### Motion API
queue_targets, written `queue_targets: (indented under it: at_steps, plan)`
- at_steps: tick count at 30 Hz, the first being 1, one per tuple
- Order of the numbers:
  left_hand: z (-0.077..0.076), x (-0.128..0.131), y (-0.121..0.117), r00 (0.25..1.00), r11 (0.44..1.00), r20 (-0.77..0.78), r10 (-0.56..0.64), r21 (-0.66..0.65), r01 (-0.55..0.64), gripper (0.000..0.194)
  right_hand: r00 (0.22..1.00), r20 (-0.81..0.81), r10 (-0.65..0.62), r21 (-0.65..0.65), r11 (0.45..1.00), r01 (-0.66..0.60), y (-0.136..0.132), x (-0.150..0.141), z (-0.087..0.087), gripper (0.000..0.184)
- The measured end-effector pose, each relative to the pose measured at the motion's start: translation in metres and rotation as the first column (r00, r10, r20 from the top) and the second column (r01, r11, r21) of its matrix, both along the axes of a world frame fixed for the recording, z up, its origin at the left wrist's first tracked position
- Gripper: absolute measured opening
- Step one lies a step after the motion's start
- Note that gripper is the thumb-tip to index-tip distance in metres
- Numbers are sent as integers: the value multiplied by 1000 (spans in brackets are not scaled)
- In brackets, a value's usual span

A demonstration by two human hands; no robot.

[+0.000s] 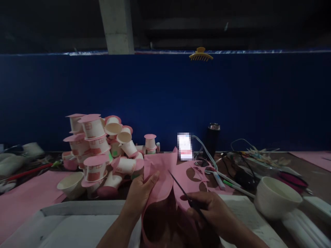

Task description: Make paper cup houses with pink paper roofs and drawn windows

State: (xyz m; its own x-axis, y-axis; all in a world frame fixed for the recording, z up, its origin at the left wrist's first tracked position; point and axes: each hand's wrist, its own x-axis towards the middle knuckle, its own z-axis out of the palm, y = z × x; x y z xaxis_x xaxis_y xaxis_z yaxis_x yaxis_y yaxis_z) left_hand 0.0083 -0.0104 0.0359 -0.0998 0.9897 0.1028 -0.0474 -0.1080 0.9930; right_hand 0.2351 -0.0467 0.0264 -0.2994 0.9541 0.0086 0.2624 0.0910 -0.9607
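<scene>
My left hand (141, 193) pinches the left edge of a pink paper sheet (160, 172), holding it up over the table. My right hand (207, 208) is closed round the handles of dark scissors (181, 187), whose blades point up and left into the sheet. The paper has round holes cut out of its right part. A heap of paper cups with pink lids (100, 151) lies left of the sheet, and one white paper cup (71, 184) lies on its side in front of it.
A white bowl (275, 196) stands at the right, with pens, cables and a dark flask (212, 139) behind it. White board (77, 224) lies at the near edge. A blue partition (165, 100) backs the table, a yellow hair clip (201, 55) on its top.
</scene>
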Motion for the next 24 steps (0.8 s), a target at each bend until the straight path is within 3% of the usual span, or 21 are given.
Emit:
queue_targets:
  at_steps: [5,12,24]
  plan:
    - [0,-1,-1,999,1000,-36,-15,-21,14,43,996,-58,61,-5,998,-62,1,2,-4,41]
    - [6,3,-7,970,978,-123,-210,-43,206,40,994,-92,64,-7,998,-65,3,1,-9,46]
    - [3,4,-7,969,969,-73,-235,-95,227,45,994,-107,37,-58,997,-44,3,1,-7,46]
